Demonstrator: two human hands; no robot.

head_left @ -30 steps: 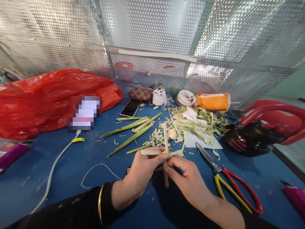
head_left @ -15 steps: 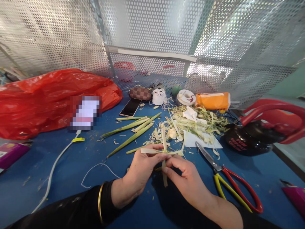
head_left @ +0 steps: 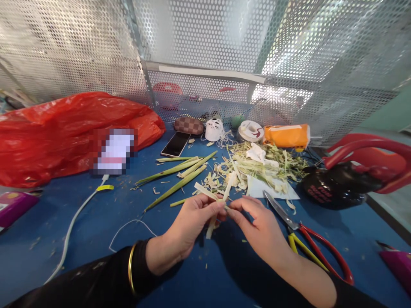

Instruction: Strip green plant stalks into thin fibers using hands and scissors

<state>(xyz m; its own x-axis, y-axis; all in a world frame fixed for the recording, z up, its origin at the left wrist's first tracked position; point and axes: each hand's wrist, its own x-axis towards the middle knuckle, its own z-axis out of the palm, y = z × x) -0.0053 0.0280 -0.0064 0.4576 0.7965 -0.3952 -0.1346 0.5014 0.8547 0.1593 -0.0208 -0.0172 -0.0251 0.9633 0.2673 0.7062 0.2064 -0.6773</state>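
Note:
Between my hands is a cross of pale green leaf strips (head_left: 228,187), with arms sticking out up, to the upper left and down. My left hand (head_left: 195,218) pinches it near the crossing, thumb on top. My right hand (head_left: 257,222) has thumb and forefinger closed at the right side of the crossing, on a strip mostly hidden by the fingers. Past my left hand lie several long green leaves (head_left: 176,188) on the blue table (head_left: 105,231). Beyond the strips spreads a heap of leaf scraps (head_left: 257,164), partly over a white paper (head_left: 257,188).
Scissors (head_left: 289,220) with red and yellow handles lie right of my right hand. A black jar (head_left: 337,184) stands behind them. Farther back are a tape roll (head_left: 252,131), an orange packet (head_left: 285,136) and a dark phone (head_left: 176,144). A red plastic bag (head_left: 64,132) and white cable (head_left: 72,233) are left.
The leaf-strip cross has turned clockwise in my fingers; its left arm now points to the upper left. My right hand has shifted slightly up and right, its fingertips now at the crossing's right side.

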